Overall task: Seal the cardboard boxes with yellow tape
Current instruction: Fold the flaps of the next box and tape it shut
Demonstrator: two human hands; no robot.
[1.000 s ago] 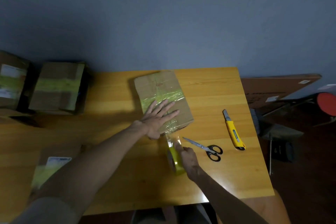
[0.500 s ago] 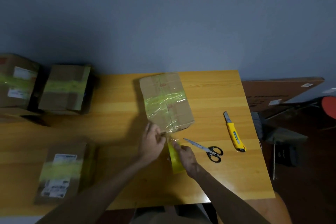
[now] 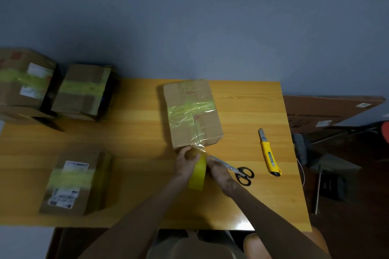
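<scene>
Left hand (image 3: 185,163) and right hand (image 3: 219,171) both grip the round yellow tape roll (image 3: 197,177), its strip stuck to the brown cardboard box (image 3: 192,115).

This looks like a makeshift parcel-packing spot in a plain room; whether home or small office I cannot tell. A wooden counter (image 3: 252,107) stands against a bare blue-grey wall (image 3: 189,17), carrying taped cardboard boxes (image 3: 71,181) with shipping labels, scissors (image 3: 237,170) and a yellow utility knife (image 3: 269,153). A large flat carton (image 3: 328,109) sits beside it on the right.
</scene>
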